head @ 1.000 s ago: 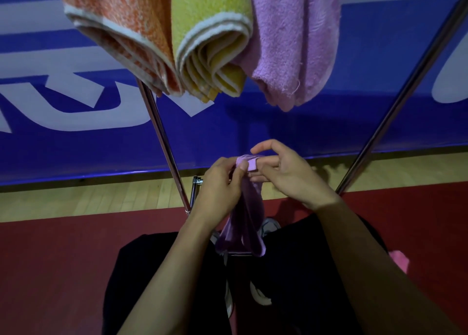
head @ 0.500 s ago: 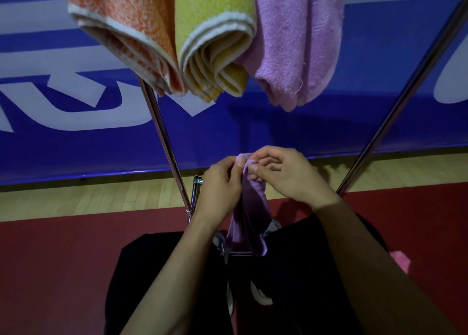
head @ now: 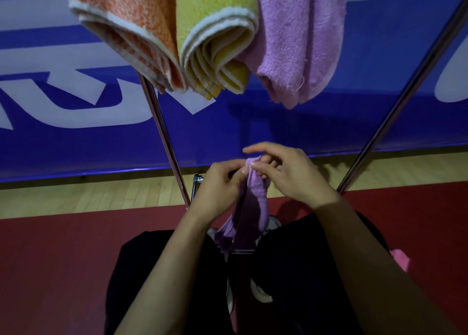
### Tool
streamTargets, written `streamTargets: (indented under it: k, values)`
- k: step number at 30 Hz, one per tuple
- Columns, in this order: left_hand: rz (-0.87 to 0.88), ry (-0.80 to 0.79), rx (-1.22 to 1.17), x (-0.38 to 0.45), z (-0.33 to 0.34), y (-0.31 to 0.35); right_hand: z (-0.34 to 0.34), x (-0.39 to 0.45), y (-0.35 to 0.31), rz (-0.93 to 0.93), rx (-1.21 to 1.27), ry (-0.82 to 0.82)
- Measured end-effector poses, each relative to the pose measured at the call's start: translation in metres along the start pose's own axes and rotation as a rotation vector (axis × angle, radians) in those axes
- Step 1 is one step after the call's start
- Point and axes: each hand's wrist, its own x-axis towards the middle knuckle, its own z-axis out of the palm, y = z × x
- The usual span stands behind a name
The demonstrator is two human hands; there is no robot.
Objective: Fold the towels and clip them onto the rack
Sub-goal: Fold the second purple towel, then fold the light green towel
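Observation:
A small purple towel hangs bunched between my hands, over my lap. My left hand pinches its top edge from the left. My right hand pinches the same edge from the right, with its forefinger lifted above the cloth. Overhead hang three folded towels side by side: an orange towel, a yellow towel and a larger purple towel. What holds them up is out of frame. Two metal rack legs slant down to the floor on either side of my hands.
A blue banner with white lettering runs along the wall behind the rack. A strip of wood floor meets a red floor. A pink cloth lies on the floor at the right, beside my dark trousers.
My right hand's fingers have shifted along the towel's top edge, curling in and then lifting the forefinger. The bunched towel stays between both hands. The hanging towels have not moved.

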Motion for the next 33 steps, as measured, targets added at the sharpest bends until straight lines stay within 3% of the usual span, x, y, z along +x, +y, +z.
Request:
streamTargets:
  k: [11, 26, 33]
  values:
    - [-0.35, -0.128, -0.79, 0.001, -0.002, 0.008, 0.007, 0.004, 0.001, -0.134, -0.022, 0.145]
    - [-0.39, -0.1, -0.825, 0.003, -0.001, 0.007, 0.009, 0.003, -0.003, -0.179, -0.057, 0.242]
    - [-0.365, -0.123, -0.743, 0.001, -0.003, 0.003, 0.005, 0.002, -0.004, -0.134, -0.091, 0.107]
